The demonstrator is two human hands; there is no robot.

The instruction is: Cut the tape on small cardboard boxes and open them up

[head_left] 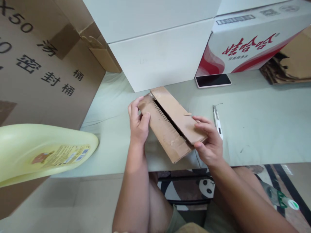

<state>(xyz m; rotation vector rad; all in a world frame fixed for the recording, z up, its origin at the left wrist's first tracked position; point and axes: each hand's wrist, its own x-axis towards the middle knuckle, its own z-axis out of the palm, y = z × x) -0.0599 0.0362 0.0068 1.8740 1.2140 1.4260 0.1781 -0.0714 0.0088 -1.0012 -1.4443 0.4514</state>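
Between my two hands is a small brown cardboard box (161, 129), tilted above the table's front part. A dark gap runs along its top between two flaps. My left hand (139, 119) is closed on the box's left end, with the thumb on the near flap. At the right end my right hand (210, 139) grips the box, thumb at the near corner and fingers on the far flap. A small torn bit of card sticks up from that flap's far edge. Just beyond my right hand lies a white utility knife (217, 121), partly hidden by the hand.
White boxes (160, 55) and a red-and-white printed carton (243, 45) stand at the back, a phone (213, 80) before them. Flattened cardboard (291, 61) lies far right. A big brown carton (46, 64) and a yellow bottle (48, 152) occupy the left. The table's front edge is near my forearms.
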